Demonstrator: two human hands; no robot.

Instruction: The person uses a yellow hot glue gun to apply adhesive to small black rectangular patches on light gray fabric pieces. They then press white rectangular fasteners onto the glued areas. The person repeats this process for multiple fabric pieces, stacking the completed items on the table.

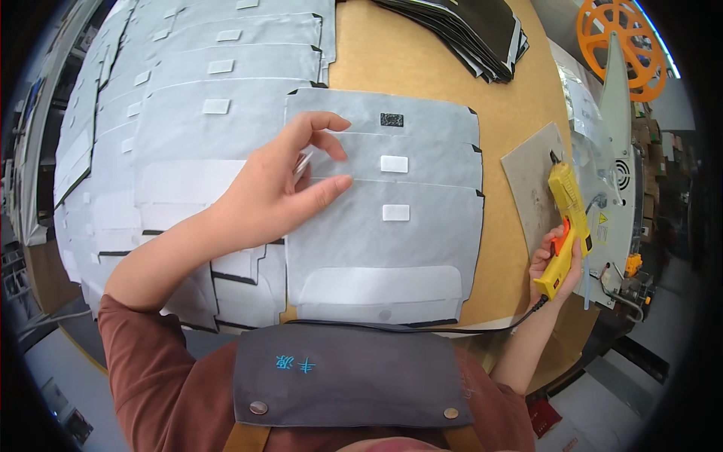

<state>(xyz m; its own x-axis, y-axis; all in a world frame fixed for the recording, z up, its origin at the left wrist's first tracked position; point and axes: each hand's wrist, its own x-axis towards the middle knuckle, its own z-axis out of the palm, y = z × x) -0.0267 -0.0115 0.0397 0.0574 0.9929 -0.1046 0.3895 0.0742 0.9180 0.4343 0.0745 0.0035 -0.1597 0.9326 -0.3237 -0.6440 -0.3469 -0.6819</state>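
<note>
My right hand [558, 264] is wrapped round a yellow hot glue gun [565, 194] with an orange trigger, its nozzle over a worn flat board [533, 177]. My left hand [282, 184] hovers over the left side of a grey fabric panel [354, 233]; its thumb and index finger are apart. Its other fingers curl round a small white piece [302, 163], mostly hidden. Down the panel run a black rectangular patch [392, 120], a white patch [394, 163] and a second white patch [396, 212]. A pale flap [380, 285] lies along its near edge.
Several overlapping grey panels with white patches [216, 106] cover the table's left side. A stack of black-edged pieces [471, 30] lies at the far right. The gun's black cord [482, 330] runs along the near edge. Right of the board stand a grey machine [610, 203] and an orange reel [621, 45].
</note>
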